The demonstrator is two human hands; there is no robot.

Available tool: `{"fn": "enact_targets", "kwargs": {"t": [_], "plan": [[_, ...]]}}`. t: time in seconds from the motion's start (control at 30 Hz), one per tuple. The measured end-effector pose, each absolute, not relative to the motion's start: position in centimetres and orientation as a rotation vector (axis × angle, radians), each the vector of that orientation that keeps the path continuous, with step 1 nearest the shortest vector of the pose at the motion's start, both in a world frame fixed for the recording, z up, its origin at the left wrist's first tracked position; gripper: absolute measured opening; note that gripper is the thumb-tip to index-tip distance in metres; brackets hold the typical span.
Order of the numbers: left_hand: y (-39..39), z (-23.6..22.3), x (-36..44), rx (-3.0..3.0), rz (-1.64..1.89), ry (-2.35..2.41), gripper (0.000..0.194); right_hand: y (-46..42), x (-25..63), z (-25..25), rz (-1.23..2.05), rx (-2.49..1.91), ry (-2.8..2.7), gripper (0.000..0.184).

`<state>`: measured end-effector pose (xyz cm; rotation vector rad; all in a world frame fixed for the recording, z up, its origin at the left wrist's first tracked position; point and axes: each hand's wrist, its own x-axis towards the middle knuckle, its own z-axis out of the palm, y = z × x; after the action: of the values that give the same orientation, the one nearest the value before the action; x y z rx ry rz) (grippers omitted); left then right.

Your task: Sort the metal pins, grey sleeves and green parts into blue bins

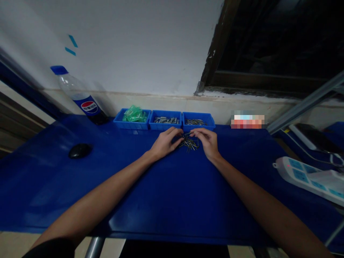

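Working at a blue table [172, 200] across the lower frame, with a cola bottle [90, 107] at left and three blue bins [159, 126] in a row at centre. Holding left hand [164, 143] and right hand [210, 142] at either side of a loose pile of thin metal pieces [189, 143] at mid-frame, just below the bins. Curling both hands' fingers inward; cannot tell whether gripping any piece.
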<state>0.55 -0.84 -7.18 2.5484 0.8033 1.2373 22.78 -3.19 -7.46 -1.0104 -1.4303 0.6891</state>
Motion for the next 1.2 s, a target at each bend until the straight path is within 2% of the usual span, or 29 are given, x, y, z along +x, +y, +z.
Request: {"fn": "enact_targets", "kwargs": {"t": [0.13,0.23,0.43,0.8,1.2], "plan": [[-0.9,-6.9,0.5,2.612,1.081,0.862,0.012,-3.2,23.0,-7.4,0.553,-1.017,-1.346,0.027],[-0.9,-6.9,0.6,2.651,0.964,0.882,0.016,-3.3,22.8,-7.3,0.518,-1.044,-1.376,0.038],[-0.7,-6.9,0.6,2.61,0.896,0.846,0.019,-3.8,22.5,-7.0,0.498,-1.099,-1.462,0.04],[0.7,-7.9,0.4,2.135,1.042,0.882,0.013,-3.3,22.6,-7.5,0.58,-1.045,-1.461,0.022],[1.6,-8.4,0.3,1.72,1.147,0.96,0.019,-3.3,22.3,-7.2,0.622,-1.086,-1.5,0.019]]}}
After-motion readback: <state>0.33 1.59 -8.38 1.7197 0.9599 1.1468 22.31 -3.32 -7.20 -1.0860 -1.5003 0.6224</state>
